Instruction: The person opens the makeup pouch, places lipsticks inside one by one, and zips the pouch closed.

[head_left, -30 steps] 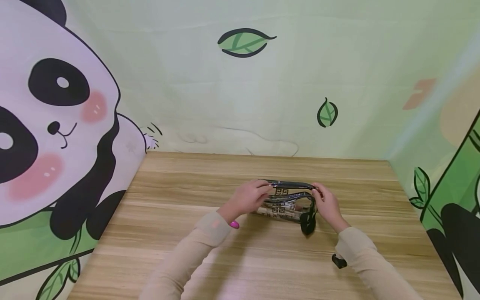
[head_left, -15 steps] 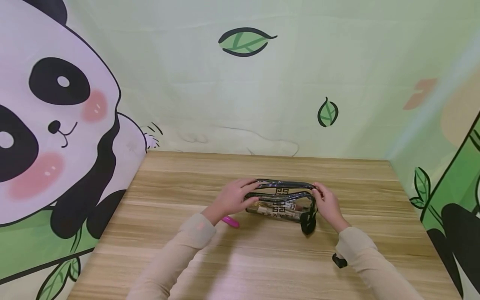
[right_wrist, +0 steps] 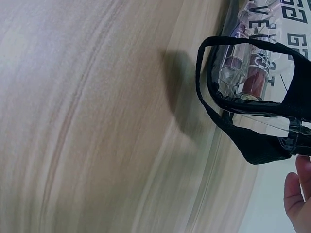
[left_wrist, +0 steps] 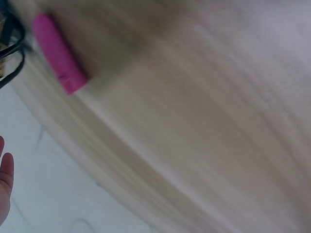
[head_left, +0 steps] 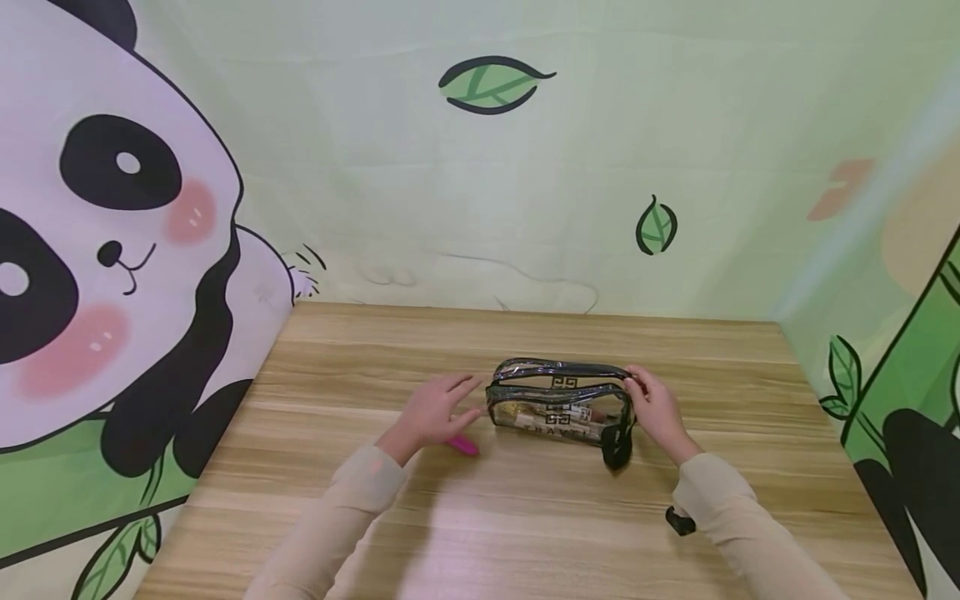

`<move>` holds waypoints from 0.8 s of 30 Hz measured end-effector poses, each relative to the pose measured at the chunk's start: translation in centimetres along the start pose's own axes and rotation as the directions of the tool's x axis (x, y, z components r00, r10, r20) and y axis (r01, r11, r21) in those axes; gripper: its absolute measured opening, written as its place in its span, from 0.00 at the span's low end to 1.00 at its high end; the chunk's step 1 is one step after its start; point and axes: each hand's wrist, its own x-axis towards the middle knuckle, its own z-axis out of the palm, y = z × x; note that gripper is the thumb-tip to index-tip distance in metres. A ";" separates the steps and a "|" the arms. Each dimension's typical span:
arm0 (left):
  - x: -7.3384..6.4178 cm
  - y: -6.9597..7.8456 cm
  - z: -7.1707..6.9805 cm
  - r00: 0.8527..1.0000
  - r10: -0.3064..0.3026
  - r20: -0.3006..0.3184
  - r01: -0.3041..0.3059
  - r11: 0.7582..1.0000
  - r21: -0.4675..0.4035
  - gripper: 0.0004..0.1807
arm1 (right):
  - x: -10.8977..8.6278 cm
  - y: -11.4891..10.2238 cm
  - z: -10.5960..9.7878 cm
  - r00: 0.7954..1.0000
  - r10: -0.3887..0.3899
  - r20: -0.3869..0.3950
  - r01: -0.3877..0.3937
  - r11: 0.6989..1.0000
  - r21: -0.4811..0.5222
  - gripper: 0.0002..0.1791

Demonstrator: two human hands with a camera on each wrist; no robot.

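Note:
A clear plastic pouch [head_left: 558,408] with black trim stands on the table, small tubes and bottles visible inside it. At its upper right corner my right hand [head_left: 656,412] pinches the black edge. A black strap loop [right_wrist: 262,150] hangs from that end, large in the right wrist view. To the left of the pouch, my left hand [head_left: 435,410] is held with fingers extended and nothing in its grasp; its fingertips are close to the pouch's left end. Under the left hand lies a pink stick-shaped object [left_wrist: 58,53], partly covered by the hand in the head view.
The wood-grain table [head_left: 525,525] runs back to a green fabric backdrop [head_left: 375,167] printed with pandas and leaves. A small black object [head_left: 680,521] shows by the right sleeve.
My left hand has slid leftward along the pouch's top and come off its left end, uncovering that end. The right hand stays at the right corner.

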 end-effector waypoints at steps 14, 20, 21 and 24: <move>-3.0 -1.4 2.4 0.989 -0.106 0.104 0.109 0.994 -0.024 0.31 | -0.3 0.4 -1.1 0.997 -0.022 0.069 0.017 0.997 0.080 0.20; -3.5 -1.8 2.6 0.985 -0.105 0.139 0.106 0.994 0.002 0.32 | -0.7 0.6 -1.9 0.990 -0.055 0.128 0.041 0.993 0.109 0.23; -3.5 -1.8 2.7 0.983 -0.104 0.152 0.104 0.995 0.007 0.31 | -0.8 0.7 -1.9 0.989 -0.070 0.132 0.056 0.993 0.108 0.23; -3.6 -2.0 2.9 0.975 -0.109 0.192 0.110 0.994 0.007 0.30 | -1.0 0.9 -2.0 0.983 -0.093 0.160 0.076 0.991 0.114 0.24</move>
